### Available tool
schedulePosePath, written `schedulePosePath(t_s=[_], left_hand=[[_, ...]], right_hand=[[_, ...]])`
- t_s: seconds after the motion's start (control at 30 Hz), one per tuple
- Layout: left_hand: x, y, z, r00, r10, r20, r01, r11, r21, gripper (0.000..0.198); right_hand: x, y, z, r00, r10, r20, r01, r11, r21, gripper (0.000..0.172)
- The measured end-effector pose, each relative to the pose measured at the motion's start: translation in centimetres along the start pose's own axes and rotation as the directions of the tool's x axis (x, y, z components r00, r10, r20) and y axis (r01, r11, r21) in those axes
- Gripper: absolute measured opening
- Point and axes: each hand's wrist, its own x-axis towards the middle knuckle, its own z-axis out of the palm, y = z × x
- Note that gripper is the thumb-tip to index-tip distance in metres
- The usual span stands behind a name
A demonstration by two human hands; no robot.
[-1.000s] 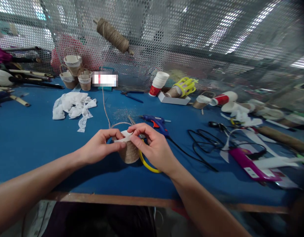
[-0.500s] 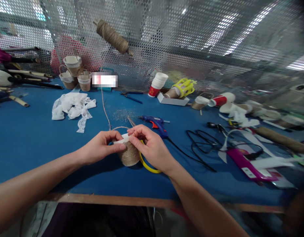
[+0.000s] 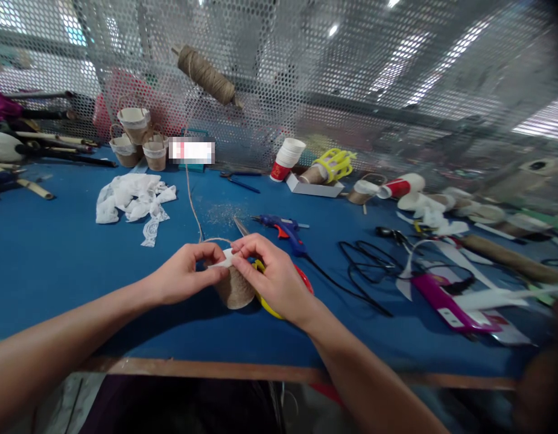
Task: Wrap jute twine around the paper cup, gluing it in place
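A small cup wrapped in brown twine (image 3: 234,288) stands on the blue table (image 3: 57,253) near its front edge. My left hand (image 3: 183,274) pinches the cup's white rim from the left, fingers closed. My right hand (image 3: 269,274) pinches the rim from the right, fingers curled. A thin loop of twine (image 3: 215,241) arches over the rim between both hands. A strand of twine (image 3: 192,202) runs up from the cup to a twine spool (image 3: 206,75) hung on the mesh wall. Yellow-and-red scissors (image 3: 279,298) lie under my right hand.
A blue glue gun (image 3: 285,228) with a black cord (image 3: 364,265) lies just behind my hands. White lace (image 3: 134,196) lies at the left, small twine baskets (image 3: 136,135) behind it. Paper cups (image 3: 285,158), a yellow holder (image 3: 335,164) and a magenta tool (image 3: 446,298) crowd the right.
Both hands stay on the cup's rim. My fingers have drawn closer together over it, and the scissors' red handle now shows beside my right hand.
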Motion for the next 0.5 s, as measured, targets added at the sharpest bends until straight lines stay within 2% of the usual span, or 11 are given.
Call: schedulePosePath(t_s=[0.13, 0.23, 0.33, 0.37, 0.43, 0.47, 0.5], left_hand=[[-0.1, 0.1, -0.2, 1.000, 0.001, 0.011, -0.001, 1.000, 0.020, 0.016], [-0.2, 0.0, -0.4, 1.000, 0.011, 0.024, -0.011, 1.000, 0.013, 0.016], [-0.1, -0.4, -0.4, 1.000, -0.005, -0.005, 0.005, 1.000, -0.030, 0.016], [-0.1, -0.5, -0.3, 1.000, -0.010, -0.018, 0.009, 0.999, -0.047, 0.016], [0.0, -0.8, -0.3, 0.999, -0.013, -0.041, 0.010, 0.997, -0.077, 0.017], [0.1, -0.9, -0.2, 0.999, -0.006, -0.052, 0.002, 0.997, -0.080, 0.017], [0.1, -1.0, -0.2, 0.998, 0.003, -0.060, -0.007, 0.997, -0.072, 0.017]], right_hand=[[-0.1, -0.2, 0.1, 1.000, -0.018, -0.001, 0.018, 1.000, -0.014, 0.013], [-0.2, -0.3, 0.2, 0.999, -0.051, -0.014, 0.052, 0.998, 0.023, 0.007], [0.0, 0.2, -0.2, 0.995, -0.032, -0.094, 0.033, 0.999, 0.007, 0.012], [0.3, 0.5, -0.5, 0.990, 0.002, -0.142, -0.008, 0.999, -0.046, 0.014], [0.9, 1.5, -1.6, 0.961, 0.134, -0.242, -0.193, 0.952, -0.238, 0.018], [1.3, 2.2, -2.3, 0.932, 0.208, -0.297, -0.308, 0.886, -0.346, 0.019], [1.6, 3.0, -3.0, 0.885, 0.316, -0.343, -0.451, 0.766, -0.458, 0.022]])
